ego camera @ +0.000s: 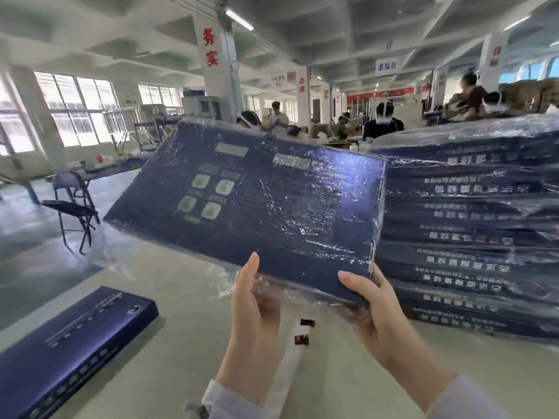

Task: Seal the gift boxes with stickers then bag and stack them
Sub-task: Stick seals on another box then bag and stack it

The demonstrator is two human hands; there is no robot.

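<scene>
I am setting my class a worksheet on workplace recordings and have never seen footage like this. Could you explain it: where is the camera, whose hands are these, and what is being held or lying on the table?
No machine here. One camera, worn on a person's head, looks forward and down at their own bare hands. The left hand and right hand hold the near edge of a dark blue gift box inside a clear plastic bag, thumbs on top. At the right stands a stack of bagged boxes. On the table lie an unbagged box at the left and two small dark pieces, probably stickers.
</scene>
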